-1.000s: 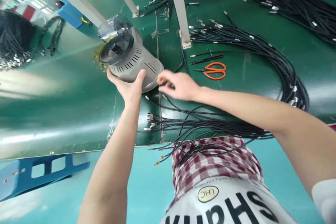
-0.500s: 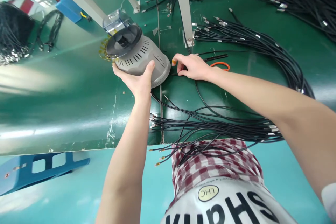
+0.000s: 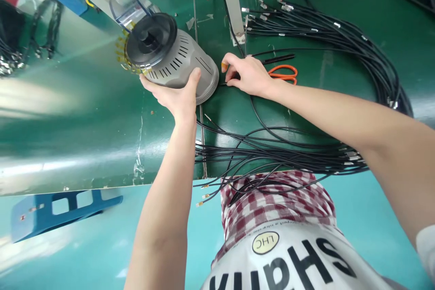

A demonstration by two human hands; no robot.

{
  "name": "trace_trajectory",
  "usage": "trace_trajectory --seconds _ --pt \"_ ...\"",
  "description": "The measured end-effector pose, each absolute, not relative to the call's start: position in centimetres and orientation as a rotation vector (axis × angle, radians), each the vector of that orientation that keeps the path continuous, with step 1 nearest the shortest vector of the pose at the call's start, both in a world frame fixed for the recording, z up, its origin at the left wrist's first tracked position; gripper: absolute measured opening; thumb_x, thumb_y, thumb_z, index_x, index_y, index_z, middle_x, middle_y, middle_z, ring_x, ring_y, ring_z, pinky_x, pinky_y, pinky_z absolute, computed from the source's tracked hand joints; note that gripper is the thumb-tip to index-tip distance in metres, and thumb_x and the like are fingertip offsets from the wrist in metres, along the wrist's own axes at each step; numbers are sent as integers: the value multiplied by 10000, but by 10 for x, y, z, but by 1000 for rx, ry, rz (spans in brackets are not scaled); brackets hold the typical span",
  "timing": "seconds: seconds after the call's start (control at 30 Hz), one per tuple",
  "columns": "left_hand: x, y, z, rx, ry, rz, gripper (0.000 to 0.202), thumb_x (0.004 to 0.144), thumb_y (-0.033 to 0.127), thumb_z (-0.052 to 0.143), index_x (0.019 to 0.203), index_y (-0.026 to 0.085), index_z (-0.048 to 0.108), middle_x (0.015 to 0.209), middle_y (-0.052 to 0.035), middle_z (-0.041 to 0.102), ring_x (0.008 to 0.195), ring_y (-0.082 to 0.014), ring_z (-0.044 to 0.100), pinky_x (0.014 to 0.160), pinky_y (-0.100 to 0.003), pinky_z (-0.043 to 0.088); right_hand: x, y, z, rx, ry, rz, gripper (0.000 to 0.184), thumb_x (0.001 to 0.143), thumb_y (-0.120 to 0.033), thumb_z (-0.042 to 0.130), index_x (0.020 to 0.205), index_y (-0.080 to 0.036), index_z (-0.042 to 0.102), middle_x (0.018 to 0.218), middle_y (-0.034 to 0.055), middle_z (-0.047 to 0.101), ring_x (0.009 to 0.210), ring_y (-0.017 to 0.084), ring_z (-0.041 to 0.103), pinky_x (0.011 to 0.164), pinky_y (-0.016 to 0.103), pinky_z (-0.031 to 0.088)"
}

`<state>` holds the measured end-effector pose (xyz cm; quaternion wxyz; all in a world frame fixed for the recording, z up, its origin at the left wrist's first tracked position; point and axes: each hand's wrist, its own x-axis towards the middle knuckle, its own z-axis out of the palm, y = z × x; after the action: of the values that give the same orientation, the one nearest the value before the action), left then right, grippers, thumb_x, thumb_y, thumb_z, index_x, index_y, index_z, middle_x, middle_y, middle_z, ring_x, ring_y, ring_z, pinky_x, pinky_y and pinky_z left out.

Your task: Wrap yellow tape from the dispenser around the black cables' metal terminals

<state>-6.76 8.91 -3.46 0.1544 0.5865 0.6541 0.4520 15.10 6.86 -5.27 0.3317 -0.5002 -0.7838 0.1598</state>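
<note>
Fingers of the left hand wrap under a gray vented cylindrical housing, with the thumb pressed against its side, and grip it firmly, tilted above a green workbench. Fingers of the right hand are half curled, one tip wearing an orange finger cot, and lie at a black cable just beside the housing; whether they pinch it cannot be determined. The housing wall has rows of slots and ends in a ribbed base ring. Its upper end carries a round black dish with a central socket, ringed by small amber tabs. A clear plastic cup stands tilted at the dish rim. Bundles of black cables with metal connectors lie on the bench, and orange-handled scissors lie just beyond the right hand.
</note>
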Motion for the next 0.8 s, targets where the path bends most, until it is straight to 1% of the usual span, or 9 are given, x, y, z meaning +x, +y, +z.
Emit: trace_trajectory --seconds 0.07,0.23,0.3,0.4,0.5,0.57,0.63,0.7,0.8 --pt "-65 89 -37 1629 1933 1399 1201 645 431 867 1473 203 27 1587 -187 248 1504 -289 256 1254 -442 184 152 70 -53 -1329 -2023 397 395 811 -183 693 1171 -179 532 870 -41 747 931 265 692 995 524 438" --pt "-52 86 -28 1604 2068 1406 1219 599 437 894 1473 233 69 1573 -171 295 1483 -304 307 1234 -465 214 150 67 -51 -1339 -1995 352 363 800 -160 668 1138 -200 541 838 -40 745 889 264 699 979 521 457" --pt "-47 82 -23 1589 2093 1415 1231 581 439 903 1472 216 84 1559 -180 317 1474 -315 320 1227 -472 221 148 65 -50 -1325 -1970 376 373 791 -172 674 1136 -206 537 864 -26 751 898 269 702 960 515 477" --pt "-48 77 -18 1556 2064 1435 1235 568 443 911 1471 164 116 1546 -211 331 1472 -324 320 1226 -463 217 139 66 -46 -1258 -1835 513 361 838 -229 629 1178 -212 509 1001 20 750 931 242 709 937 465 518" --pt "-62 76 -12 1515 2023 1421 1262 524 434 933 1473 131 159 1537 -240 330 1483 -348 296 1234 -475 198 116 79 -38 -1190 -1589 695 342 947 -351 495 1253 -203 460 1168 83 712 1044 205 700 979 413 524" --pt "-75 78 -7 1491 1929 1377 1243 502 390 947 1468 136 207 1524 -239 351 1483 -353 298 1239 -483 193 97 91 -32 -1188 -1439 773 419 974 -438 450 1309 -189 424 1293 122 660 1200 194 643 1068 402 475" --pt "-88 79 -2 1470 1751 1309 1167 538 335 937 1461 173 242 1509 -206 394 1466 -323 344 1236 -475 224 79 103 -27 -1199 -1332 790 514 974 -502 443 1362 -172 378 1417 153 577 1347 182 538 1146 389 403" --pt "-95 78 2 1447 1628 1276 1090 598 316 910 1460 195 254 1473 -173 455 1428 -289 410 1219 -459 283 66 112 -25 -1205 -1275 782 557 979 -531 415 1388 -159 345 1462 171 534 1395 173 488 1167 384 375" --pt "-96 76 6 1441 1590 1303 1036 624 329 902 1448 204 286 1422 -156 509 1390 -281 461 1194 -445 343 53 116 -25 -1209 -1215 776 535 991 -540 355 1371 -163 356 1414 168 581 1355 174 532 1150 406 400"
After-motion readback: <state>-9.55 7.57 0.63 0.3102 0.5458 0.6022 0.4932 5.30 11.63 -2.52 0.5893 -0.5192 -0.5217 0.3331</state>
